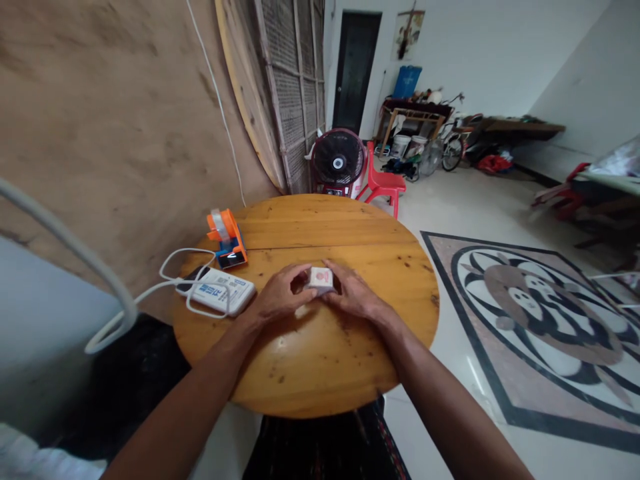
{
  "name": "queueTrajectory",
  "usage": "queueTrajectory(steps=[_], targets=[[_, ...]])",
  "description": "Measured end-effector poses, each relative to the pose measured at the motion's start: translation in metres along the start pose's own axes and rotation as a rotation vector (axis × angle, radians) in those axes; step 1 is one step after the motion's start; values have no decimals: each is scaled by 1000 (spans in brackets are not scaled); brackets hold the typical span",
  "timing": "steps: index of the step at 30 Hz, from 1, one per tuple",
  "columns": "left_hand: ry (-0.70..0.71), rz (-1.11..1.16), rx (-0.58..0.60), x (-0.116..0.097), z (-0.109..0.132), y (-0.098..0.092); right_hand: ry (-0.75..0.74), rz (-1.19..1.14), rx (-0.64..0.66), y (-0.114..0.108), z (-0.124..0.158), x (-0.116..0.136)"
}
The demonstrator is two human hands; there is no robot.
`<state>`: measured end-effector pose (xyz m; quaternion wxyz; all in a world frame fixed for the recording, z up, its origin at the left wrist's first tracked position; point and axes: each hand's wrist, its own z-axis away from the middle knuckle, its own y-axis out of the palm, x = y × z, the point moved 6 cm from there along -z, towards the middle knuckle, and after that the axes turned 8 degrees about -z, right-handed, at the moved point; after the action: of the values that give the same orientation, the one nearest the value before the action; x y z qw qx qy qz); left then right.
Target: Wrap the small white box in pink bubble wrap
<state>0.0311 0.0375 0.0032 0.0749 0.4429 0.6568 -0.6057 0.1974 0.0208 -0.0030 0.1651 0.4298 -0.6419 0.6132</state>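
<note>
A small white box-like block [321, 279] with a red print on its top stands at the middle of the round wooden table [310, 360]. My left hand [281, 292] curves around its left side, thumb and fingertips closed against it. From the other side my right hand [351, 293] grips it, with the thumb near the front edge and the fingers behind. Both wrists rest low over the tabletop. The far side of the block is hidden, and its print is too small to read.
At the table's left lie a white power bank-like device [223, 291] with a looped white cable [173, 283] and an orange-and-blue tape dispenser [227, 238]. Beyond the table stand a dark red fan [339, 160] and a red chair [385, 180]. A brown wall [125, 133] rises on the left.
</note>
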Motion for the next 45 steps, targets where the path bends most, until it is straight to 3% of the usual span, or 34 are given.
queueTrajectory(steps=[3, 7, 10, 14, 23, 33, 40, 45], targets=[[-32, 33, 13, 3, 0, -1, 24, -107, 45, -3, 2, -3], [-90, 163, 3, 12, 0, -2, -4, -284, -106, -17, 0, -2], [-84, 237, 24, 14, 0, -1, -86, -221, -205, -19, -3, 3], [-57, 245, 82, 12, 0, 5, -191, -108, -243, -6, -8, 9], [-51, 249, 76, 16, 1, 10, -221, -9, -425, -6, -8, 15], [-70, 169, 40, 8, 1, 6, -250, 28, -422, -9, 1, 28], [-68, 140, 73, 9, 2, 13, -324, -50, -425, -9, 11, 40], [-23, 254, 100, 7, 2, 16, -291, -218, -453, -13, 10, 35]])
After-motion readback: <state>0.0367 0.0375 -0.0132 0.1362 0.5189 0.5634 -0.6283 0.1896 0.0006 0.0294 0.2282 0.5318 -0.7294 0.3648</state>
